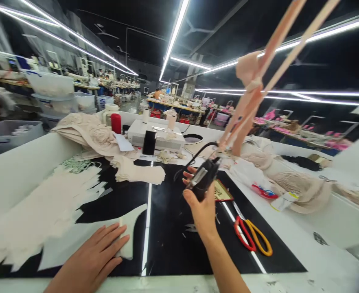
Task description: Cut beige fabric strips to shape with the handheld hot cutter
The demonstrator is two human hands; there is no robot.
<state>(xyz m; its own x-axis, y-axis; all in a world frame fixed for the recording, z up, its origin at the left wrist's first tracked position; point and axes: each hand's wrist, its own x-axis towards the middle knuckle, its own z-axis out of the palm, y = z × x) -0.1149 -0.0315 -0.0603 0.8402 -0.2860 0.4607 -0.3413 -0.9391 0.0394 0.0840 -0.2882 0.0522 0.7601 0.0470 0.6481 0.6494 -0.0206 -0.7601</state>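
Observation:
My left hand (98,252) lies flat with its fingers stretched over a cream cut fabric piece (133,228) on the black mat. Around a black corded handheld tool (204,179), my right hand (205,207) is closed, above the mat's right half. The tool hangs from a knotted peach fabric strap (249,103). It is tilted and slightly blurred, so its exact kind is unclear. Left of the left hand spreads a large layer of cream fabric pieces (42,207). A small stack of cream pieces (139,173) lies farther back.
Scissors with red and yellow handles (252,236) lie right of my right hand, near a small framed card (223,190). At the back stand a white box (170,140), a black phone-like slab (149,142) and a red thread cone (116,123). Beige fabric (88,132) is heaped back left.

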